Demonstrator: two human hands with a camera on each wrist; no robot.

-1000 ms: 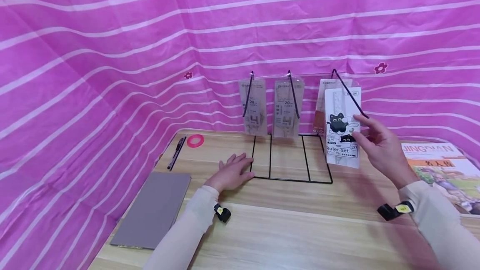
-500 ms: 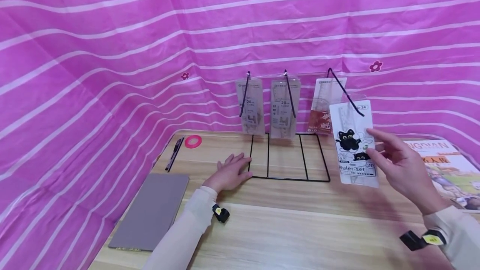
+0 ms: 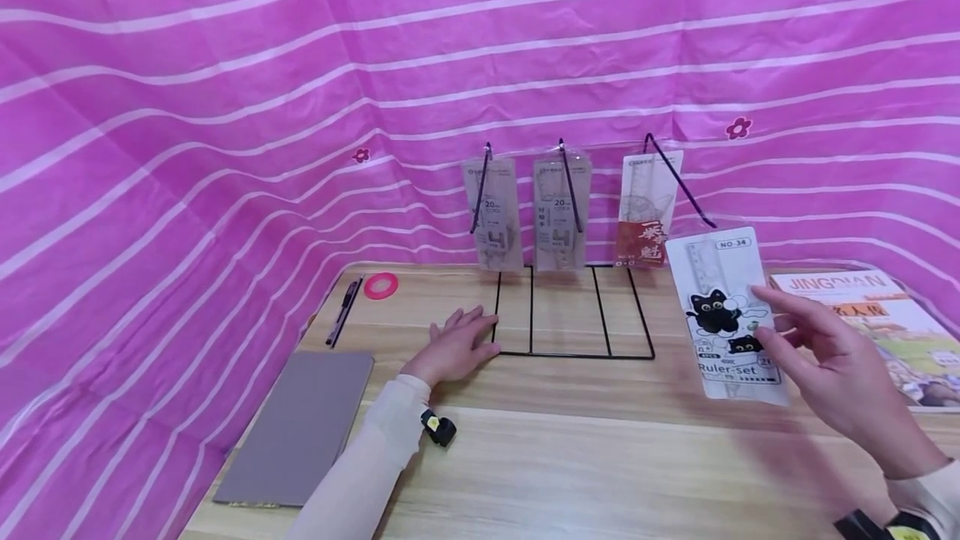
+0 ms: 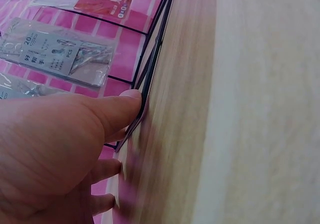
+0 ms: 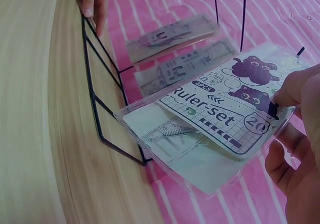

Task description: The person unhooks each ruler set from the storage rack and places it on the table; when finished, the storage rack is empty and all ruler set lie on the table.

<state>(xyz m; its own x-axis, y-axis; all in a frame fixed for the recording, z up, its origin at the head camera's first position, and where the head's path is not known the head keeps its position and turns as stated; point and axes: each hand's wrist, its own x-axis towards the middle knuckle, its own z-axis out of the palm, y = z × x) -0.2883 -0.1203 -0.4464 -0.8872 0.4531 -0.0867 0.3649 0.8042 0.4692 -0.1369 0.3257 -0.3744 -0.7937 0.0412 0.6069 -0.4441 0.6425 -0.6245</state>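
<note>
My right hand (image 3: pixel 847 365) pinches a ruler set (image 3: pixel 723 315) by its right edge, thumb in front. The flat packet, printed with black cats, tilts slightly at the tip of the right hook; I cannot tell whether its clear top is still on the hook. In the right wrist view, rulers show inside the packet (image 5: pixel 210 108). A black wire display rack (image 3: pixel 573 355) stands on the table, with grey ruler packets (image 3: pixel 493 215) on its left and middle hooks and a red-and-white packet (image 3: pixel 645 207) on the right one. My left hand (image 3: pixel 455 347) rests on the rack's base, thumb (image 4: pixel 127 101) touching the wire.
At the left lie a grey notebook (image 3: pixel 296 427), a pen (image 3: pixel 345 311) and a pink ring (image 3: pixel 381 285). A magazine (image 3: pixel 870 298) lies behind the right hand. Pink striped cloth (image 3: pixel 225 107) hangs along the table's back and left side.
My right hand has drawn the cat ruler set forward, down and to the right along the hook to its tip, uncovering the red-and-white packet behind. The left hand stays at the rack's base.
</note>
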